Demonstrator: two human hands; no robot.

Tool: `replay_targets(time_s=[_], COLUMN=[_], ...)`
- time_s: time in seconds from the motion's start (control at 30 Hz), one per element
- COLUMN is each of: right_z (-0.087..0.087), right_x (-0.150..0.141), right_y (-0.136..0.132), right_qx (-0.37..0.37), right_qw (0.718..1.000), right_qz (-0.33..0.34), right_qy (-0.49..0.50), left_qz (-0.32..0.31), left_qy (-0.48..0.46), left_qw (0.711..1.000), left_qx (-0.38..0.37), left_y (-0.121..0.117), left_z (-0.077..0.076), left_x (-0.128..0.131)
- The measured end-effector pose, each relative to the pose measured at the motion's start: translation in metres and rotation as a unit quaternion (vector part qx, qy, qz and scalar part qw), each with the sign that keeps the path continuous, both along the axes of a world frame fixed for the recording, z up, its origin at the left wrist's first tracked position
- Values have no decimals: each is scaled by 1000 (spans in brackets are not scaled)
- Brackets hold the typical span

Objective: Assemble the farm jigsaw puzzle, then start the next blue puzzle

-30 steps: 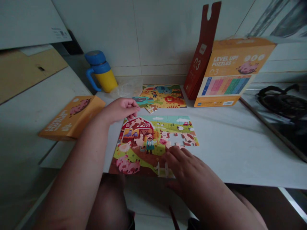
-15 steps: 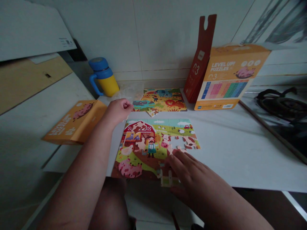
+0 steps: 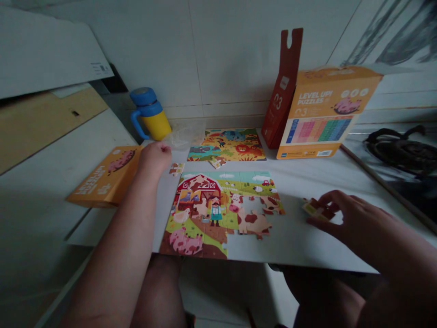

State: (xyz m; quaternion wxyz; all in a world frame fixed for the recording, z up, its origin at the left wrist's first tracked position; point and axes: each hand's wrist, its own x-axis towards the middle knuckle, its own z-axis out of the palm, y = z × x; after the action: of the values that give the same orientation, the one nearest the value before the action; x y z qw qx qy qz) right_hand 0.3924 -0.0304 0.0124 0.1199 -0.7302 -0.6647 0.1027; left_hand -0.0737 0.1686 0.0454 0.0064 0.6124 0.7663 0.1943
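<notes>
The puzzle cow (image 3: 254, 222) is cream with brown patches; the mug (image 3: 154, 119) is blue and yellow.

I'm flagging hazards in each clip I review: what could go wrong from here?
The puzzle piece pinched in the right hand could slip and drop.

The farm puzzle lies right up at the front edge of the table, so a bump from an arm or leg might push part of it over and pull it apart.

The left hand is close to a loose piece and might knock it aside.
</notes>
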Motion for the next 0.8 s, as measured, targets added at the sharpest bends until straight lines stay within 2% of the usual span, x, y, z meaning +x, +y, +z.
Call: replay_targets(time_s=[0.1,0.2,0.4,0.53,0.63,0.7,0.8], right_z=[5,4,-10,-17,-12,-3,9], right_x=[4,3,9,9,-16,-49,-111], right_y=[4,5,3,1,1,0,-8], right_qx=[-26,-35,2,40,83,113,85], right_qw=[998,997,998,999,995,988,968], right_qz=[-42,-43,-25,3,48,103,235], right_qy=[38,59,52,4,-33,-19,19], left_qz=[3,-20,-38,-43,-41,-41,-42], left_qy=[32,51,45,33,34,33,28], left_qw=[999,996,993,993,993,992,991], left_qx=[-37,-66,-102,-108,-107,-111,-128], left_y=[3,4,3,3,3,2,1], left_z=[-4,-10,-13,-15,-16,-16,-15], left_x=[-7,-6,1,2,1,1,2])
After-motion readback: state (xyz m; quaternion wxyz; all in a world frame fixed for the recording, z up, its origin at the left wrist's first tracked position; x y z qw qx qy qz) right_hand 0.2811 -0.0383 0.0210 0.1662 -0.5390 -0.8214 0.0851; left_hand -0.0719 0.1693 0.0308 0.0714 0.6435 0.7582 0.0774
